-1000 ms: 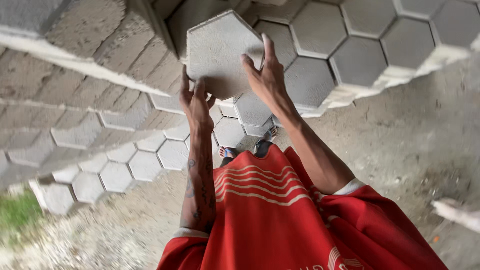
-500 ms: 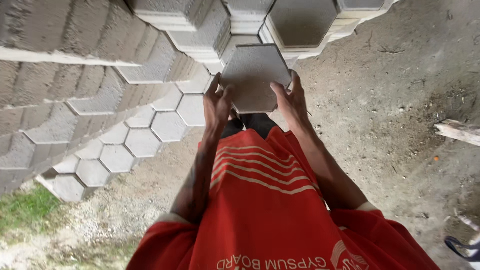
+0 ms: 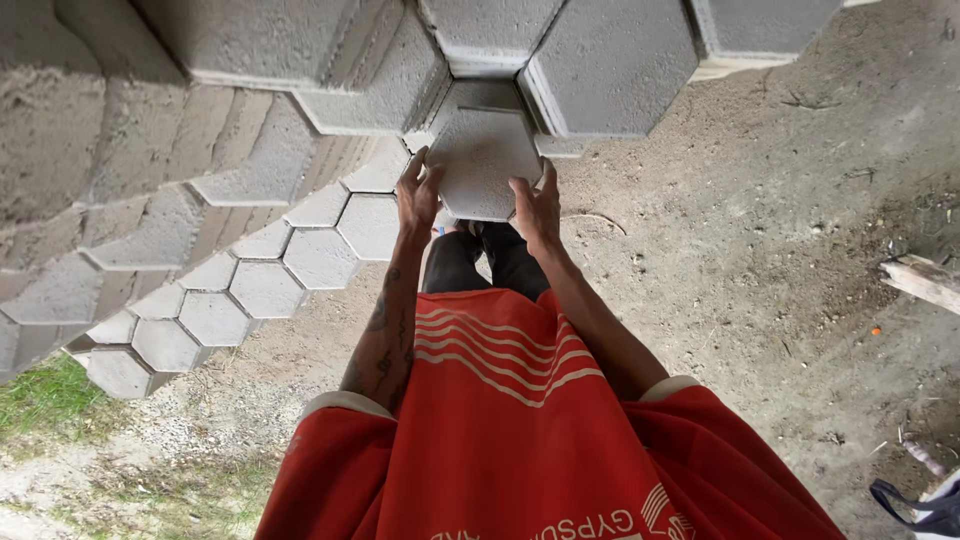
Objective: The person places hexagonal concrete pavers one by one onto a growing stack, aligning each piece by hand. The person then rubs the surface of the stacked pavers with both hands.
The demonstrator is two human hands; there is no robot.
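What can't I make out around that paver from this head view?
- Underside of the hexagonal paver and what it sits on: hidden by the paver itself.
- Palms of the left hand and right hand: turned away, grip depth unclear.
- Feet: covered by paver and red shirt.
- Stacked pavers: cut off by top edge.

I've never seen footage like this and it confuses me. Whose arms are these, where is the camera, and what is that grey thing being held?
The camera sits on a person's head and looks down, so you see their own red shirt and both bare arms. The left hand and right hand grip opposite edges of one grey hexagonal paving block. Around it, stacks of matching blocks rise close to the camera, and a patch of laid hexagonal pavers covers the ground on the left. The rest is bare dirt, with some grass at the lower left.
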